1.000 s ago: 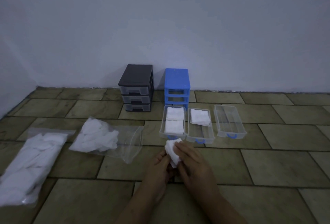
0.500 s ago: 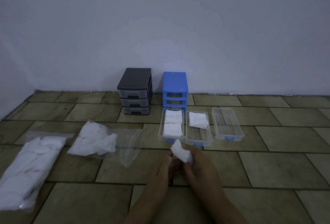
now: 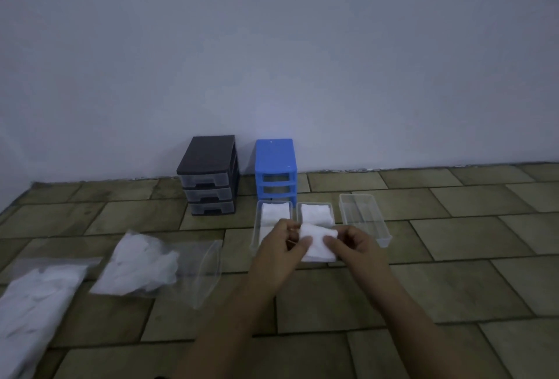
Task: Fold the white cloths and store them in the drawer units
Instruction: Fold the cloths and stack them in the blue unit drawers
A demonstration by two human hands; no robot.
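1. Biggest on the floor: the long bag of white cloths (image 3: 33,303) at the near left edge, and right of it an open clear bag (image 3: 157,266) with more loose cloths spilling toward its mouth.
2. Against the far wall, two drawer units side by side: the black unit (image 3: 210,176) with all three drawers in, and the blue unit (image 3: 275,168) to its right with its slots showing empty.
3. In front of the blue unit, three clear drawers sit in a row on the tiles. The left drawer (image 3: 257,227) holds folded white cloths, the middle drawer (image 3: 331,212) has one at its far end, and the right drawer (image 3: 363,218) looks bare.
4. Now the action: both hands are up over the near ends of the left and middle drawers, sharing one white cloth (image 3: 319,244) between them.
5. The left hand (image 3: 279,254) pinches the cloth's left edge, thumb on top, fingers curled behind.
6. The right hand (image 3: 358,247) pinches the right edge the same way, fingers curled in.
7. Here's the key relation: the cloth's long axis runs left to right between the two grips, and the middle drawer's open near half lies directly beneath and just beyond it. Both hands look equally close; a short lowering forward should land it there.
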